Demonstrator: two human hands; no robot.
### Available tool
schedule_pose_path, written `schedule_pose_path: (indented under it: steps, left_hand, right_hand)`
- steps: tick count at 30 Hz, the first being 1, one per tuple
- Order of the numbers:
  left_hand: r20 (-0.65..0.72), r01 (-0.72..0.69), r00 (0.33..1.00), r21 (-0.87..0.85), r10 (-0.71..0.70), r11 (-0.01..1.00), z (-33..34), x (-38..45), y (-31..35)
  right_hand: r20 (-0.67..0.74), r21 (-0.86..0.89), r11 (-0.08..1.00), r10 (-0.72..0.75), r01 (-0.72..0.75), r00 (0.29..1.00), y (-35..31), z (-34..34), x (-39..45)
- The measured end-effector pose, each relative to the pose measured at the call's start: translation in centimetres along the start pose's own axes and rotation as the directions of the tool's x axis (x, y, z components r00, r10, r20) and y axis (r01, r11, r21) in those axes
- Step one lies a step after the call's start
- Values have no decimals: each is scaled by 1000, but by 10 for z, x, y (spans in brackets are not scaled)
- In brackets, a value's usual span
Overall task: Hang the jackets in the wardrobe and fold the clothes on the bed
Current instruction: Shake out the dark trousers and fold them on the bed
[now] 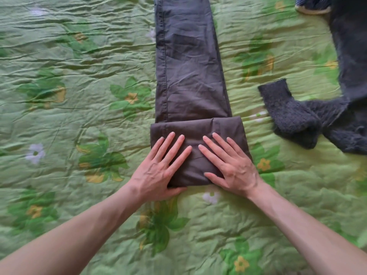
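Note:
Grey-brown trousers (pixel 188 66) lie lengthwise on the bed, legs stacked and running away from me. Their near end is folded over into a thick flat band (pixel 228 126). My left hand (pixel 160 169) presses flat on the left part of that fold, fingers straight and spread. My right hand (pixel 228 163) presses flat on the right part, fingers straight too. The two hands lie side by side, index fingers almost touching.
The bed is covered by a wrinkled green quilt with a flower print (pixel 79 116). A dark fuzzy sweater (pixel 317 120) lies to the right, one sleeve pointing toward the trousers. A striped garment (pixel 311 4) shows at the top right corner.

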State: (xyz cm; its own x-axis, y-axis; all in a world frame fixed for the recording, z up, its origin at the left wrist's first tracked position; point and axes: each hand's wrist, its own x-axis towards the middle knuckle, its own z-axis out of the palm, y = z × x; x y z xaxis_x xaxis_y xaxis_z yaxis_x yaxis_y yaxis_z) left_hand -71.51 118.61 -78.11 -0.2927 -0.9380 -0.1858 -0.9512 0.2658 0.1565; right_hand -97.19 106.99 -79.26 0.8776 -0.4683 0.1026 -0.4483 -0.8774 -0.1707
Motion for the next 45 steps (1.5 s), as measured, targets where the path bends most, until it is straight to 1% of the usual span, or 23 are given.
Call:
schedule_pose_path:
  steps: [4, 6, 9, 12, 14, 16, 19, 22, 25, 27, 29, 31, 33, 34, 36, 37, 38, 39, 40, 41, 43, 44, 45]
  left_hand:
    - [54, -2, 999, 44, 0, 999, -4, 1, 3]
    - [83, 59, 995, 44, -62, 997, -8, 3, 14]
    - [43, 175, 983, 25, -176, 984, -9, 3, 33]
    - [40, 215, 977, -138, -211, 967, -11, -2, 36]
    - [69, 241, 971, -255, -231, 937, -14, -3, 34]
    - [104, 269, 963, -317, -249, 909, -21, -2, 35]
    - [168, 290, 956, -385, -242, 876, -38, -1, 39]
    - [217, 301, 951, -467, -222, 832, -59, -11, 42]
    - [203, 242, 966, -496, -159, 834, -75, -30, 43]
    - [211, 203, 972, -517, -106, 832, -87, -40, 40]
    - [233, 201, 969, -541, -85, 816, -103, -46, 34]
    - [262, 226, 962, -592, -81, 774, -116, -48, 28]
    - [286, 277, 953, -684, -101, 674, -120, -48, 19]
    - [292, 315, 947, -745, -137, 587, -117, -47, 14]
    - [295, 387, 910, -858, -292, 338, -106, -47, 6]
    - [296, 394, 868, -900, -398, 188, -99, -45, 4]
    - [306, 370, 811, -928, -498, 32, -92, -43, 5]
    - [328, 327, 748, -939, -578, -109, -84, -40, 8]
    - [356, 282, 685, -934, -635, -219, -78, -35, 12]
    - [375, 237, 635, -927, -675, -292, -74, -29, 17]
    - [390, 159, 575, -916, -719, -369, -67, -18, 23]
    - [377, 130, 560, -919, -738, -371, -65, -13, 23]
    - [348, 114, 550, -932, -759, -344, -62, -9, 22]
  right_hand:
    - [109, 13, 1000, -21, 19, 994, 9, -8, -1]
    - [175, 10, 999, -43, 42, 984, 13, -11, -1]
    - [244, -17, 997, -68, 75, 967, 18, -18, -4]
    - [218, -47, 994, -87, 99, 972, 20, -23, -17]
    - [172, -24, 998, -54, 58, 984, 21, -26, -28]
    - [160, -10, 1000, -1, 3, 987, 20, -32, -36]
    - [126, 31, 998, 45, -49, 991, 16, -44, -41]
    - [84, 138, 990, 3, -15, 996, 13, -61, -45]
    - [109, 226, 973, -63, 37, 992, 9, -83, -51]
    - [128, 266, 963, -77, 41, 989, 5, -99, -54]
    - [195, 312, 950, -76, 12, 978, 4, -114, -55]
    - [254, 391, 917, -25, -79, 967, 3, -126, -56]
    - [270, 500, 829, 127, -252, 955, -1, -137, -54]
    - [261, 552, 758, 238, -347, 935, -4, -141, -50]
    - [216, 650, 584, 471, -486, 855, -10, -141, -41]
    - [192, 696, 492, 575, -523, 795, -13, -136, -37]
    - [176, 741, 401, 658, -539, 732, -13, -129, -32]
    - [168, 778, 325, 716, -537, 677, -13, -120, -27]
    - [173, 797, 268, 757, -541, 630, -13, -110, -22]
    - [183, 788, 252, 775, -562, 604, -14, -100, -16]
    - [159, 714, 324, 788, -620, 595, -20, -82, -1]
    - [119, 678, 370, 797, -635, 592, -22, -73, 7]
    - [79, 658, 394, 811, -641, 579, -23, -65, 16]
